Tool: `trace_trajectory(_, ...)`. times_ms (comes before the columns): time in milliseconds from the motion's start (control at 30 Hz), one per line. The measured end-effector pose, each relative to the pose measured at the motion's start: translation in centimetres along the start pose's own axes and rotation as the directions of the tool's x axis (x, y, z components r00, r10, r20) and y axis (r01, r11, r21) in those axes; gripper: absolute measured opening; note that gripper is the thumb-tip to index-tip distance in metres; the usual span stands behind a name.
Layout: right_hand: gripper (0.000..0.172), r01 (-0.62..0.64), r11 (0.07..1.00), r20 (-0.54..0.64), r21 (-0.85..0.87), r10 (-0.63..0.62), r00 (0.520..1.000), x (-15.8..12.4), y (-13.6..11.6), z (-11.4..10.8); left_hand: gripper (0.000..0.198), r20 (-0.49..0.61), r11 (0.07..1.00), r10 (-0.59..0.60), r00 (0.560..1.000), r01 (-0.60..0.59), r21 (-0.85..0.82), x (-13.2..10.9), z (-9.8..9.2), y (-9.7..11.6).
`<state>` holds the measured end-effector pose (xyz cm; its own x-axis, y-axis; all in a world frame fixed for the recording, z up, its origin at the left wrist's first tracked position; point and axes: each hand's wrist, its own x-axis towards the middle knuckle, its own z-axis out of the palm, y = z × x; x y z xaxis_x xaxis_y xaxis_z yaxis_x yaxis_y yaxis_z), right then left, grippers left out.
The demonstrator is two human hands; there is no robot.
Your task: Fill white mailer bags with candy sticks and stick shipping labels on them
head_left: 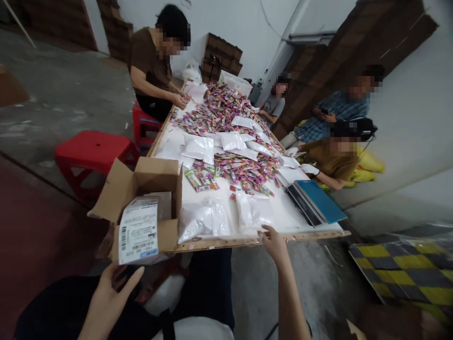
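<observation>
My left hand (109, 295) is just below the cardboard box (145, 170), its thumb and fingers apart with nothing between them. The box stands at the near left corner of the table with its flaps up. A printed white label sheet (138, 230) with barcodes covers its near side, and white packets show inside. Over the table's near edge, my right hand (274, 243) has loosely bent, parted fingers and holds nothing. Closest to it lies a white plastic bag (256, 211). A fuller white bag (203, 219) rests between that one and the box.
Small colourful packets (233, 108) are heaped along the table (230, 239), with more white bags (198, 148) among them. A blue folder (318, 200) lies near the right corner. Several people are around the table. Red stools (94, 146) stand on the left.
</observation>
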<state>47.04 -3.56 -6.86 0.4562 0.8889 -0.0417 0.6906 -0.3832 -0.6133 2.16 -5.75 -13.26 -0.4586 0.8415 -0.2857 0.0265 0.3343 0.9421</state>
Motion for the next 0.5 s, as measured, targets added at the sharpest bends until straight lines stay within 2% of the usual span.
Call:
trace_trajectory(67, 0.047, 0.134, 0.990, 0.121, 0.045, -0.138, 0.983, -1.6, -2.5, 0.1, 0.058, 0.021, 0.999, 0.041, 0.999, -0.041, 0.026, 0.3, 0.2, 0.4)
trace_trajectory(100, 0.047, 0.205, 0.974, 0.205, 0.099, -0.221, 0.953, -2.4, -4.0, 0.5, 0.054, 0.028, 0.996, 0.080, 0.996, -0.081, 0.045, 0.2, 0.2, 0.6)
trace_trajectory(167, 0.048, 0.290, 0.925, 0.366, 0.244, -0.365, 0.856, -4.0, -6.8, 1.9, 0.046, 0.060, 0.982, 0.171, 0.984, -0.175, 0.074, -0.3, 0.3, 1.1)
trace_trajectory(200, 0.048, 0.295, 0.898, 0.436, 0.326, -0.420, 0.796, -4.7, -8.0, 2.9, 0.044, 0.069, 0.973, 0.214, 0.974, -0.219, 0.079, -0.6, 0.4, 1.4)
trace_trajectory(267, 0.048, 0.248, 0.851, 0.548, 0.464, -0.495, 0.674, -6.0, -9.9, 4.8, 0.044, 0.100, 0.963, 0.265, 0.959, -0.269, 0.029, -1.0, 0.9, 1.8)
trace_trajectory(333, 0.046, 0.202, 0.829, 0.614, 0.521, -0.529, 0.586, -7.0, -11.3, 6.4, 0.043, 0.153, 0.968, 0.251, 0.956, -0.248, -0.042, -1.4, 1.3, 2.1)
trace_trajectory(400, 0.045, 0.199, 0.825, 0.637, 0.528, -0.540, 0.549, -7.9, -12.4, 7.4, 0.043, 0.212, 0.976, 0.208, 0.955, -0.187, -0.115, -1.9, 1.1, 2.8)
trace_trajectory(500, 0.042, 0.196, 0.808, 0.633, 0.555, -0.564, 0.531, -9.1, -14.0, 8.2, 0.039, 0.308, 0.980, 0.175, 0.935, -0.135, -0.147, -3.3, -0.2, 4.4)
